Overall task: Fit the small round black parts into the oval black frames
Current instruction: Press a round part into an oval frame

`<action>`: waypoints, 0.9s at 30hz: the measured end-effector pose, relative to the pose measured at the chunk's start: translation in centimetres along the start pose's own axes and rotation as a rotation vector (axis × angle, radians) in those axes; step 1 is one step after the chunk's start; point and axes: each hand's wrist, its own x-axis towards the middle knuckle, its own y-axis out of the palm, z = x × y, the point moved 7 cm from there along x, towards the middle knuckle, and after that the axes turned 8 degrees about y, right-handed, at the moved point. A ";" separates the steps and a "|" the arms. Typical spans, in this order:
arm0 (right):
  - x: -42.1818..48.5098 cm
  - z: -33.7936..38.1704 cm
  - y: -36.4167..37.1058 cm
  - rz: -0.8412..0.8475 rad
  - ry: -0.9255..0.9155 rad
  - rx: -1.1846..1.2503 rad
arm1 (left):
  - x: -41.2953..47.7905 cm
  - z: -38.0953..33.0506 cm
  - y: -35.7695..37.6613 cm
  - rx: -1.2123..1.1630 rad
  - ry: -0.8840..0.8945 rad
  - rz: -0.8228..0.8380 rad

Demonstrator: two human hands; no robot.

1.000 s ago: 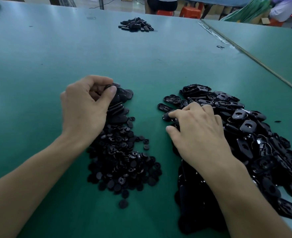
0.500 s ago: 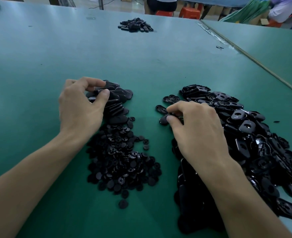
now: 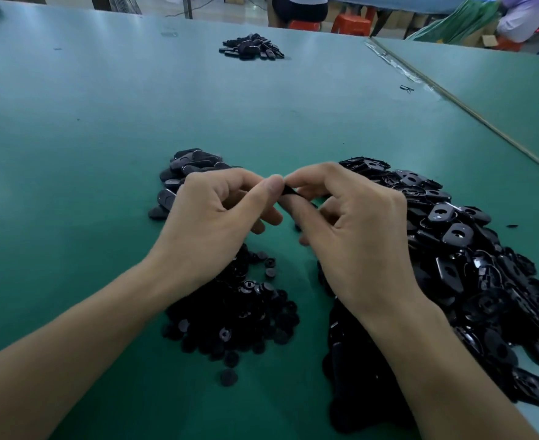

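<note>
Over the green worktop my left hand and right hand pinch one small black plastic piece between their fingers, mid-fit I judge, needing a square press next.

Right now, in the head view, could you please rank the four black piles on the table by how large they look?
1. Frame heap on the right.
2. Round-parts heap.
3-4. Stack beyond the left hand and far heap look alike; distance makes that unsure.

Was lit softly from above, with pale glare streaks on the far table. Cast only faint shadows. Lost detail in the black piles. Bent lines at the edges; blurred the background slightly.
</note>
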 end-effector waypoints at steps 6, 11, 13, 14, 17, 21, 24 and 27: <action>0.0 0.0 0.1 0.009 -0.014 0.117 | 0.1 0.5 -0.1 -0.223 -0.065 -0.018; 0.1 -0.6 0.4 0.057 0.103 0.236 | 0.2 0.7 -0.3 -0.354 -0.086 -0.027; 0.1 -1.1 0.5 0.071 0.191 0.284 | 0.3 0.8 -0.5 -0.374 -0.088 -0.047; 0.2 -1.3 0.4 0.071 0.224 0.300 | 0.4 0.8 -0.5 -0.371 -0.091 -0.053; 0.2 -1.7 0.4 0.089 0.273 0.316 | 0.3 0.7 -0.4 -0.324 -0.078 -0.018; 0.3 -1.9 0.5 0.115 0.314 0.329 | 0.1 0.5 0.0 -0.398 -0.066 0.002; 0.2 -2.1 0.5 0.104 0.334 0.363 | 0.1 0.5 -0.1 -0.432 -0.071 -0.012; 0.1 -2.2 0.5 0.094 0.336 0.323 | 0.1 0.7 -0.1 -0.432 -0.089 -0.031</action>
